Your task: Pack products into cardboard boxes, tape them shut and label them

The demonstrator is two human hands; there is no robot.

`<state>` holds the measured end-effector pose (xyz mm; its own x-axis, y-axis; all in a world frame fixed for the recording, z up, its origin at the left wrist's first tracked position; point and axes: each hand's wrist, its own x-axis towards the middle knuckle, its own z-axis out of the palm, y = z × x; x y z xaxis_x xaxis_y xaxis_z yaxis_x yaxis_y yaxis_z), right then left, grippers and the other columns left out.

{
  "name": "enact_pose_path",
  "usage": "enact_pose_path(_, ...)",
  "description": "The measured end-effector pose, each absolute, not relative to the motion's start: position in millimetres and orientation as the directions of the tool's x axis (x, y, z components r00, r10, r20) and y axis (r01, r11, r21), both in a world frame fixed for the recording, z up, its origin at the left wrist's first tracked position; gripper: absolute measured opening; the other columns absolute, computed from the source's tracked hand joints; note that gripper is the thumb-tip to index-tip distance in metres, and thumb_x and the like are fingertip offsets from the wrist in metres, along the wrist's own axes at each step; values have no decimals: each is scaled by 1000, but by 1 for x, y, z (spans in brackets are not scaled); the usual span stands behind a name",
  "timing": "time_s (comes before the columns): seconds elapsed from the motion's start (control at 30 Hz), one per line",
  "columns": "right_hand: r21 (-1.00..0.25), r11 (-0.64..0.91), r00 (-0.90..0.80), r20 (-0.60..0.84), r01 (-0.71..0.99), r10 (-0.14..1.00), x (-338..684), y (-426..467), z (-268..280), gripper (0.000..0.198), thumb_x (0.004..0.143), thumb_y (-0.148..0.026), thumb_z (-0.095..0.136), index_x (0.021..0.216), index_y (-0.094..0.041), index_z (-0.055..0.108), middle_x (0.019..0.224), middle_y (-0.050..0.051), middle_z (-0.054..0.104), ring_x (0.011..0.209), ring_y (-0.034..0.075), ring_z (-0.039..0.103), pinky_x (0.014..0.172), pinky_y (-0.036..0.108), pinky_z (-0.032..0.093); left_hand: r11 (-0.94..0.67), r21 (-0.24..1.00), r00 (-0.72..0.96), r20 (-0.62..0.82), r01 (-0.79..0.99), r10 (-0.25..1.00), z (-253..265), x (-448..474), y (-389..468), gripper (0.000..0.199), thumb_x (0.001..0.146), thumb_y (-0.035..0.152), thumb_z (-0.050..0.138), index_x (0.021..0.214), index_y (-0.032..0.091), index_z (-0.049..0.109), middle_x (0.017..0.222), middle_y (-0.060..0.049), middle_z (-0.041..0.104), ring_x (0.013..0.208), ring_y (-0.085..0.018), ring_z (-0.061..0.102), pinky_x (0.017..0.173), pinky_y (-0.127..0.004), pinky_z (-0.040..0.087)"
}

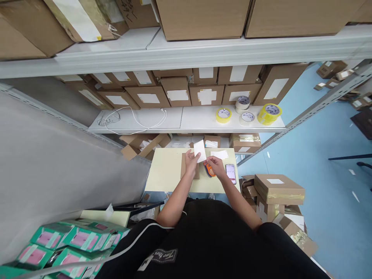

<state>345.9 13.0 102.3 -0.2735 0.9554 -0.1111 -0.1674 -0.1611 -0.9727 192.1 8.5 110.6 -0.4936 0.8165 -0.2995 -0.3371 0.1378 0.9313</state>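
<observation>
A small white paper sheet [199, 150] is held up over the pale yellow table [167, 166]. My left hand [191, 162] grips its lower left part, thumb on the front. At the sheet's lower right corner, my right hand [215, 166] has its fingers pinched together; whether they hold that corner is too small to tell. Beneath the right hand lies an orange and dark tape dispenser [209, 170], partly covered. A flat brown cardboard piece [183, 166] rests under the left hand. More white paper [220, 154] lies behind the right hand, and a phone [231, 173] sits to its right.
Above the table, a shelf [197, 120] carries yellow tape rolls [223, 115], white tape rolls [247, 117], a white cable [139, 127] and labelled cartons [177, 91]. Stacked cartons [279, 188] stand right of the table. Green boxes [83, 238] are at lower left.
</observation>
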Motion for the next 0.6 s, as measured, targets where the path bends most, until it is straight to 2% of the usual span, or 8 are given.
enact_pose_path(0.07,-975,-136,-259,-87,-178,962,346,13,108,34,84,-58,74,85,-24,70,82,4,75,77,21,70,77,35,55,136,979,-504,-194,-151,842,118,189,3,67,68,38,95,126,22,66,121,-11,73,111,-23,69,96,-35,54)
enact_pose_path(0.1,-978,-119,-253,-72,-174,965,346,13,111,34,84,-58,74,85,-24,70,82,3,75,77,21,69,77,35,55,139,986,-432,-165,-91,886,122,188,0,60,69,39,94,121,21,71,117,-11,74,109,-23,69,95,-35,54)
enact_pose_path(0.2,-989,-68,-279,-29,-130,960,345,15,118,33,86,-57,72,87,-25,70,82,2,73,78,20,68,78,34,55,172,981,-113,-181,-91,977,131,187,-6,44,70,46,92,101,17,79,101,-10,78,95,-24,71,89,-36,55)
enact_pose_path(0.23,-991,-58,-302,-20,-119,953,345,16,120,32,86,-57,72,87,-24,70,82,2,72,79,20,67,79,34,55,185,975,-69,-194,-123,979,132,186,-7,43,70,47,91,97,16,80,97,-9,78,91,-23,71,86,-35,55)
enact_pose_path(0.33,-989,-63,-356,-12,-132,934,341,17,123,30,88,-54,71,87,-24,70,85,2,72,83,20,67,82,34,54,192,939,-198,-253,-286,947,131,180,-6,42,71,52,89,88,15,80,85,-6,76,79,-18,69,75,-30,55)
enact_pose_path(0.43,-959,-152,-368,-55,-239,928,337,18,124,26,87,-50,73,86,-24,68,93,3,73,83,19,66,78,33,54,148,851,-338,-352,-503,873,127,163,-3,43,68,53,90,82,15,76,75,-3,71,68,-14,65,64,-25,51)
enact_pose_path(0.53,-876,-254,-335,-114,-410,935,337,22,125,24,83,-46,75,81,-25,62,103,3,72,85,19,65,71,31,53,48,792,-441,-388,-609,809,124,133,-2,43,65,48,93,80,14,73,74,-3,70,68,-13,65,64,-24,51)
enact_pose_path(0.6,-833,-256,-267,-136,-491,954,338,27,124,24,80,-42,75,80,-25,58,101,2,71,84,18,65,68,29,52,-15,784,-539,-413,-621,734,122,108,-3,43,64,46,94,81,14,71,77,-3,71,70,-13,66,66,-25,52)
